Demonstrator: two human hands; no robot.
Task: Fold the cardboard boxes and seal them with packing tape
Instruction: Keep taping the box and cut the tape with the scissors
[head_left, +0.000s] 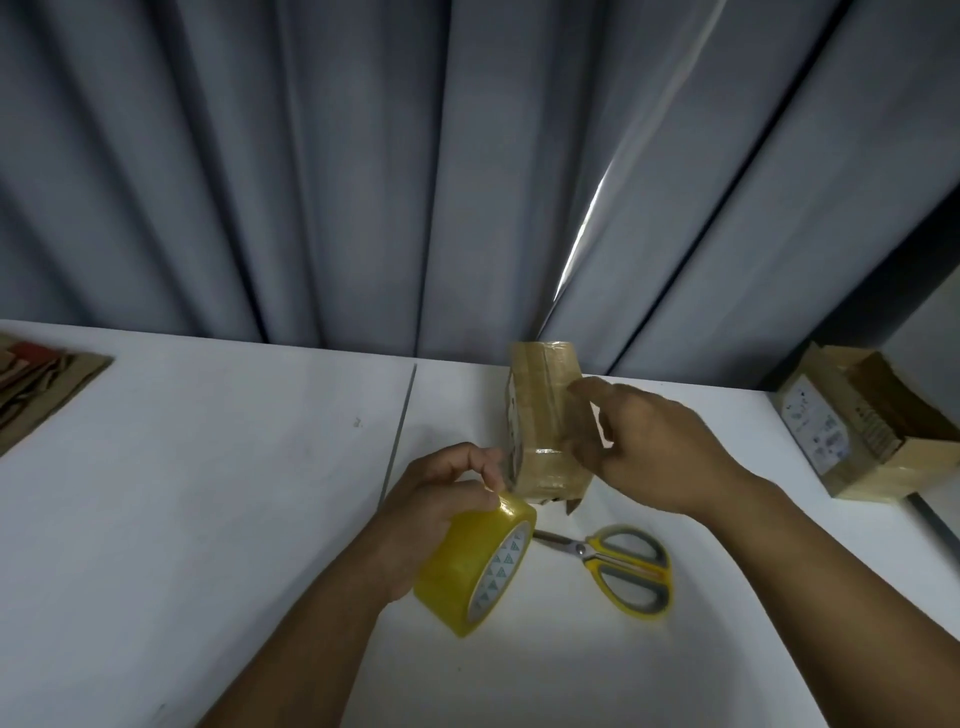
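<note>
Small box (543, 415) stood on end at centre right of frame on the white table (208, 493), tilted a bit, its lower end just off or barely touching the surface, hard to tell. It was already wrapped in glossy tape bands, and a torn flap edge showed at the bottom right corner.

Right hand (654, 447) gripped the box from its right side, forefinger up on the front face and the other fingers curled round the edge. Left hand (441, 499) was clasped over the tape roll (478, 566) below and left of the box, with thumb and forefinger pinched at the roll's top, right beside the box's lower left corner. Probably holding the tape's free end, but clear film was too hard to see to be sure.

Handling guess:
- The box looked light and stiff, easy for one hand.
- Taped faces were likely slick, so a hold across the edges or corners seemed safer than flat faces.
- Hard squeezing could dent thin cardboard.
- The roll looked rigid with a fair bit of weight, best held round the rim or through the core.
- The loose tape end would be sticky and prone to folding on itself.

Scissors (618, 569) lay closed on the table at lower centre right, near the roll. An open box (857, 421) sat at the right edge, flat cardboard (36, 384) at the left edge.
</note>
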